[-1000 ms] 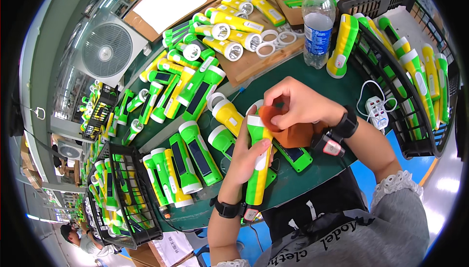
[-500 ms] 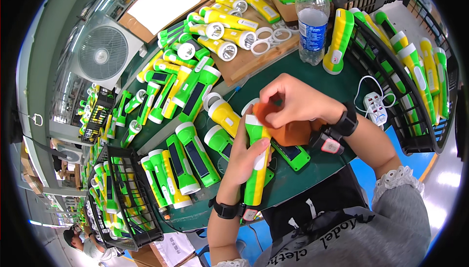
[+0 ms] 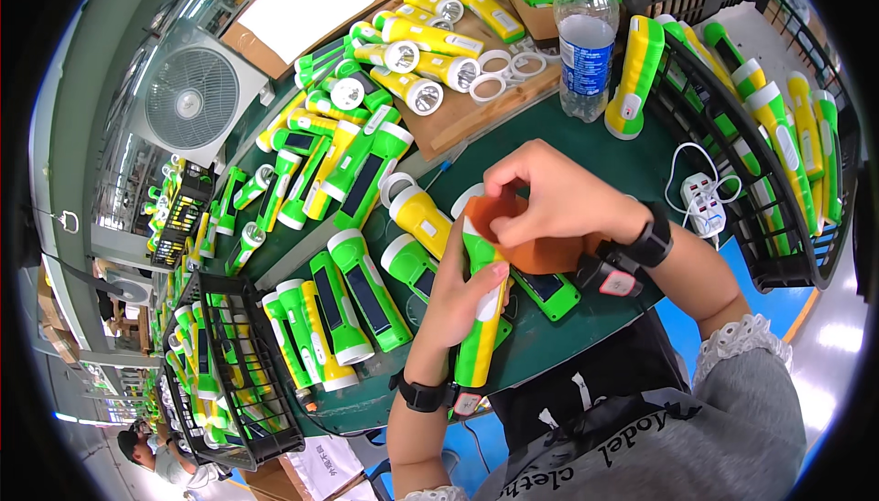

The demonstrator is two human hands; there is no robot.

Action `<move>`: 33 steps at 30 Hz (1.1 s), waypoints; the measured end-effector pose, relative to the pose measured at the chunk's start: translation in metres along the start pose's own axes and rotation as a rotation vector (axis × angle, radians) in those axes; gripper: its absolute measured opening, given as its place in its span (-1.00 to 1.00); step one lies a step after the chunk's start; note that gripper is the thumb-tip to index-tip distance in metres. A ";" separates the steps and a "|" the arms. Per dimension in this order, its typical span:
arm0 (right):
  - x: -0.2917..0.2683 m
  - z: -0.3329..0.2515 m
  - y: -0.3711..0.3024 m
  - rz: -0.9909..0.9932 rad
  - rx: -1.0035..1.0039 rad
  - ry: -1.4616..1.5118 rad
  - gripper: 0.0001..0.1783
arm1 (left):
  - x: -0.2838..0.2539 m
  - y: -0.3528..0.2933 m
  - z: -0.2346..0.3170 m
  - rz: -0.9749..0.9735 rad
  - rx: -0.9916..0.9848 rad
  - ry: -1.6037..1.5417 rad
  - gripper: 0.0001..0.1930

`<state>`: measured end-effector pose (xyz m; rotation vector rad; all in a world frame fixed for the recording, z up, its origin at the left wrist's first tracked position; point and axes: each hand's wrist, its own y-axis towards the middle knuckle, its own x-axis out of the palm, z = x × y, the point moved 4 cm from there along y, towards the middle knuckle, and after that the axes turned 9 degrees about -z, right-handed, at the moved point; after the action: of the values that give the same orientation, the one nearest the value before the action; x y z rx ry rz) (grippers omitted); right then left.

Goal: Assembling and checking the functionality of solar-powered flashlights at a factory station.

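My left hand (image 3: 450,307) is closed around a green and yellow flashlight (image 3: 478,347), its head pointing away from me and its tail toward me. In my right hand (image 3: 548,191), bent fingers grip an orange-brown cloth (image 3: 542,257), which lies against the flashlight's head and partly hides it. Under the cloth a green flashlight with a dark solar panel (image 3: 547,288) rests on the table. Just left of my left hand lie a yellow flashlight (image 3: 419,213) and a green one (image 3: 405,263).
A blue-capped bottle (image 3: 586,52) stands at the back beside an upright flashlight (image 3: 635,75). Black crates of flashlights flank me, one at right (image 3: 795,272) and one at left (image 3: 265,382). White rings (image 3: 487,88) and a small white power strip (image 3: 703,203) lie nearby.
My right hand has brought the cloth slightly left and further over the flashlight's head, so less of the white rim shows. My left hand keeps its hold on the flashlight.
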<state>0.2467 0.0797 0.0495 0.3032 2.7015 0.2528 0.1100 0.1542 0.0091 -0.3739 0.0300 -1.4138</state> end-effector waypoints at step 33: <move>0.007 -0.004 -0.001 -0.002 -0.164 0.119 -0.80 | -0.006 -0.002 -0.004 -0.051 0.194 -0.165 -0.23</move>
<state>0.2389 0.0799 0.0506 0.2441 2.7747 0.5037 0.1059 0.1586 0.0053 -0.3309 -0.2515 -1.4182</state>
